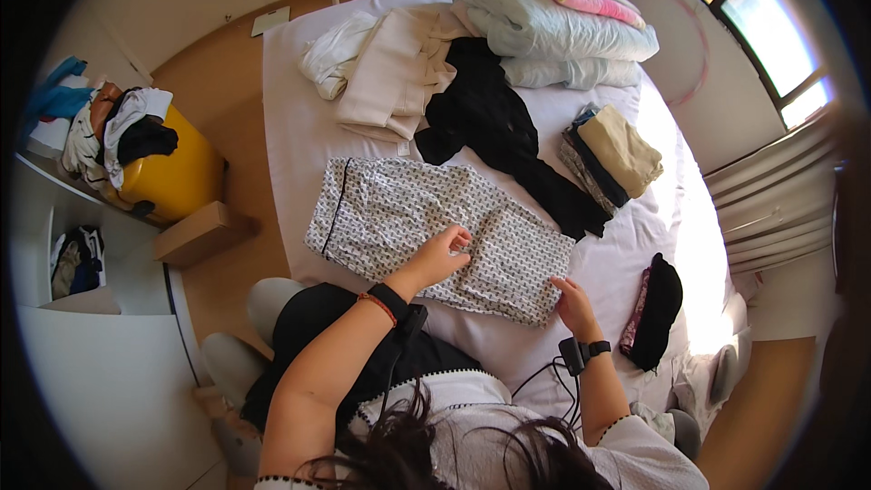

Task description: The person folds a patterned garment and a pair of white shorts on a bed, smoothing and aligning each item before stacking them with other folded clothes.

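A white garment with a small dark pattern [408,218] lies spread on the bed before me, with a dark piped band near its left end and its right part folded over in a layer. My left hand [444,255] is over the middle of it, fingers curled, nothing plainly held; whether it touches the cloth I cannot tell. My right hand [573,303] is at the garment's lower right edge, with fingertips against the cloth; a firm grip cannot be made out. A black garment [497,122] lies stretched out just beyond, beside a cream garment [388,82] and a white one [333,54].
Folded quilts [544,20] are stacked at the bed's far right. Folded clothes [616,150] lie nearer, and a black folded item [656,313] is right of my right hand. At left stand a yellow container [177,163] heaped with clothes and a cardboard box [204,231].
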The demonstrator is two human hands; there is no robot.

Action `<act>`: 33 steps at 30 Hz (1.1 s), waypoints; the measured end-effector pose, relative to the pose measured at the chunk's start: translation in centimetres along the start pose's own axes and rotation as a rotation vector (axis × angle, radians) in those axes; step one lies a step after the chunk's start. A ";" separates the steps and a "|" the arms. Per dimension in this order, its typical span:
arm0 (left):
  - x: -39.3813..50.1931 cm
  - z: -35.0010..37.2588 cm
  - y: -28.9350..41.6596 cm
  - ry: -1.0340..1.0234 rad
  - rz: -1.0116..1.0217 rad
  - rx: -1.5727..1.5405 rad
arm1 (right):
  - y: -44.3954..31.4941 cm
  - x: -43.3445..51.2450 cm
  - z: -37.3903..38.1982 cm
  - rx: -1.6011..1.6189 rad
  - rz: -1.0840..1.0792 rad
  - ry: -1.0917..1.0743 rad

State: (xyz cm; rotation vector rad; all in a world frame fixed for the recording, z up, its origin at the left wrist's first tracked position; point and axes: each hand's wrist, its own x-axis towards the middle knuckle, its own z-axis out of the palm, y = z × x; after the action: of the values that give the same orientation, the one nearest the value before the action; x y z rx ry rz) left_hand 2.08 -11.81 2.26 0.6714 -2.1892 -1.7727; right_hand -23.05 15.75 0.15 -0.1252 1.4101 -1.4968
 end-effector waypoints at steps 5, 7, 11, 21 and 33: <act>-0.7 2.9 -0.3 -0.196 0.038 -0.144 | -1.7 0.0 2.4 0.087 0.168 -0.012; -0.4 3.7 -0.9 -0.197 0.037 -0.163 | -2.6 -0.1 3.8 0.081 0.190 -0.012; 0.3 4.2 -1.0 -0.115 -0.080 -0.285 | -4.8 -1.0 8.2 0.009 0.070 -0.072; -0.9 1.1 0.5 -0.305 -0.302 -0.624 | -6.1 -1.5 14.8 -0.047 -0.119 -0.068; -1.1 0.0 -2.2 -0.481 -0.430 -0.404 | -0.9 -0.7 1.4 -0.886 -0.296 0.464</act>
State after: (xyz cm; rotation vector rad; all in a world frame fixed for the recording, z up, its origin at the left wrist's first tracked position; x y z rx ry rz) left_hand 3.48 -11.65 0.20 0.7091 -1.9325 -2.7456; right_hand -22.33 15.07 1.66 -0.5792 2.4497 -1.0474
